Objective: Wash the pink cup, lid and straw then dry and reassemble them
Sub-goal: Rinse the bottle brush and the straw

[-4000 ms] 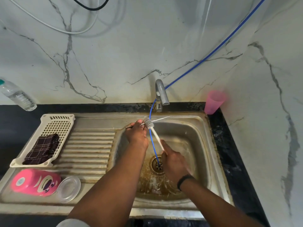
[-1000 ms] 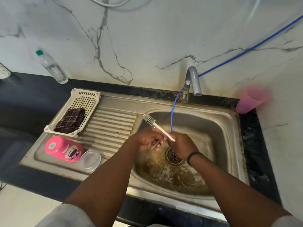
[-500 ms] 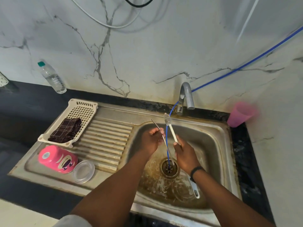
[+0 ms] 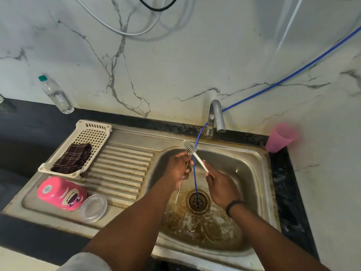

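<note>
Both hands over the sink basin (image 4: 252, 173). Left hand (image 4: 178, 171) has fingers curled round a thin metal straw (image 4: 179, 189); straw runs through the fist, lower end pointing down toward the basin floor, just left of the drain (image 4: 198, 202). Right hand (image 4: 220, 184) pinches the white handle of a small brush (image 4: 195, 155), fingers closed on the handle's low end; bristle head tilted up & left, sitting right at the straw's top by the left hand's fingertips. Can't tell if bristles are inside the straw or just beside it.

Pink cup (image 4: 62, 193) lies on its side on the drainboard (image 4: 125, 169), front left, w/ cartoon face showing. Clear lid (image 4: 94, 208) lies flat, touching the cup's right side.

Behind them: white plastic basket (image 4: 91, 132) w/ a dark checked cloth (image 4: 73, 158) in it. Water bottle (image 4: 55, 93), green cap, stands on the dark worktop (image 4: 23, 122) against the marble wall. Grey tap (image 4: 215, 116) at sink's back edge; thin blue hose (image 4: 293, 74) comes along the wall, passes the tap, drops into the drain. Plain pink tumbler (image 4: 280, 137) upside down on the worktop at the far right corner, well apart from the hands. Black band (image 4: 233, 205) on right wrist.
</note>
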